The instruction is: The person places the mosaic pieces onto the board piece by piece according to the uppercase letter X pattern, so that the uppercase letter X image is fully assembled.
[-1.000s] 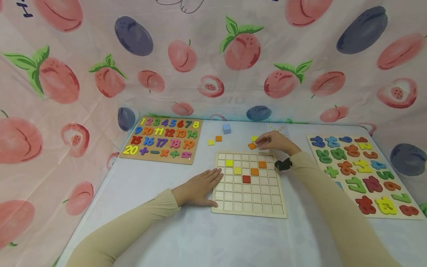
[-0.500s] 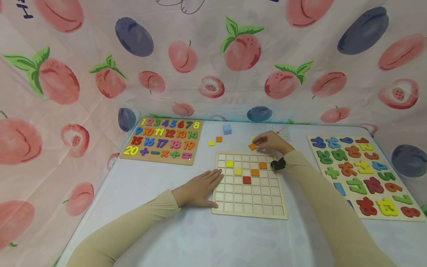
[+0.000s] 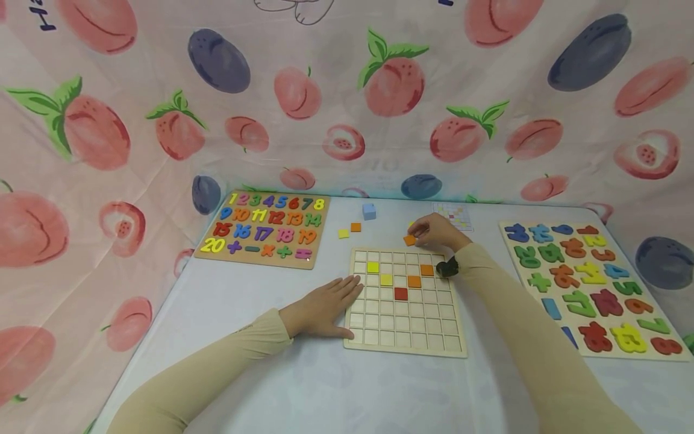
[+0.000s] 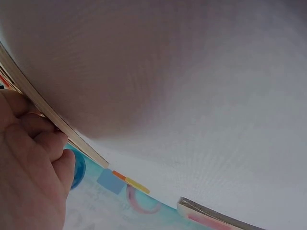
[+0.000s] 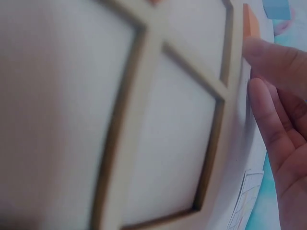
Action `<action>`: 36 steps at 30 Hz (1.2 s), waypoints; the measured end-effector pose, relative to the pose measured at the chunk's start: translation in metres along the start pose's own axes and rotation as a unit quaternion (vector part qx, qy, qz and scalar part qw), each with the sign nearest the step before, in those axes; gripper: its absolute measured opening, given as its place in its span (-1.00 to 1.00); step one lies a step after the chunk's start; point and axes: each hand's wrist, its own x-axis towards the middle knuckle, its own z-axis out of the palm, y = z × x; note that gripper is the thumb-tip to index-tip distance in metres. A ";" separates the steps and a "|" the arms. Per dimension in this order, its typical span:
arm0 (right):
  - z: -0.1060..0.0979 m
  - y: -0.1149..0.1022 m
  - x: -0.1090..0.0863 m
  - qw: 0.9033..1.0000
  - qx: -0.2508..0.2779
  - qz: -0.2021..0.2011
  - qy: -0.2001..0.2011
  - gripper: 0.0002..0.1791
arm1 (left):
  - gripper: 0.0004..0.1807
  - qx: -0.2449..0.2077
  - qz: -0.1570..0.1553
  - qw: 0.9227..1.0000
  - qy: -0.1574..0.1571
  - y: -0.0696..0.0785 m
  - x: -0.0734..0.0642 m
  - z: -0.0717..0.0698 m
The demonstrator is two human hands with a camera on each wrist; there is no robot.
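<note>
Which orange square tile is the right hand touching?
The loose orange square tile beyond the pale wooden grid board, touched by the right hand. Two others sit in the board's cells; the fourth lies farther left, near the blue cube.

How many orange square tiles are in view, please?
4: two tiles on the gridded board, one tile near the blue cube, one tile at the right hand, which may hide more.

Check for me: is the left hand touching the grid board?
Touching: head view shows the left hand with fingertips on the grid board.

Numbers 1–20 (image 3: pixel 262 231) on tan board (image 3: pixel 255 258)
</note>
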 end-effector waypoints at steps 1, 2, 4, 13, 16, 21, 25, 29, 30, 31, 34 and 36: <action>0.001 -0.001 0.000 1.000 -0.003 0.001 0.002 -0.64 | 0.09 0.000 0.000 1.000 -0.001 0.000 0.000 0.000; 0.001 -0.002 0.001 1.000 -0.008 -0.002 0.003 -0.64 | 0.09 -0.001 -0.001 1.000 -0.001 0.000 0.000 0.000; 0.002 -0.003 0.001 1.000 -0.014 -0.002 0.006 -0.63 | 0.09 -0.005 0.000 1.000 0.002 0.000 0.000 0.000; 0.002 -0.007 0.000 1.000 -0.027 0.016 0.004 -0.60 | 0.08 0.001 -0.002 1.000 -0.001 0.001 -0.001 -0.001; 0.003 -0.008 0.000 0.999 -0.033 0.018 0.003 -0.61 | 0.08 -0.002 -0.002 1.000 0.001 0.001 -0.001 -0.002; 0.006 -0.005 0.002 0.999 -0.048 0.020 -0.001 -0.65 | 0.09 -0.008 -0.004 1.000 -0.003 0.001 -0.001 -0.002; 0.007 -0.005 0.002 0.998 -0.057 0.020 -0.002 -0.68 | 0.09 -0.010 -0.001 1.000 0.001 0.001 -0.001 -0.001; 0.007 -0.006 0.001 0.998 -0.060 0.018 0.000 -0.71 | 0.09 -0.006 0.001 1.000 0.003 0.001 -0.001 -0.002; 0.007 -0.006 0.001 0.998 -0.059 0.019 0.001 -0.72 | 0.09 -0.005 0.000 1.000 0.002 0.001 -0.002 -0.002; 0.007 -0.006 0.001 0.998 -0.060 0.017 0.000 -0.73 | 0.08 -0.004 -0.001 1.000 0.001 0.001 -0.002 -0.002; 0.006 -0.005 0.001 0.998 -0.060 0.010 -0.004 -0.75 | 0.09 -0.002 -0.001 1.000 -0.001 0.001 -0.002 -0.003; 0.005 -0.005 0.000 0.998 -0.062 0.008 -0.006 -0.76 | 0.08 -0.002 0.000 1.000 0.001 0.001 -0.002 -0.004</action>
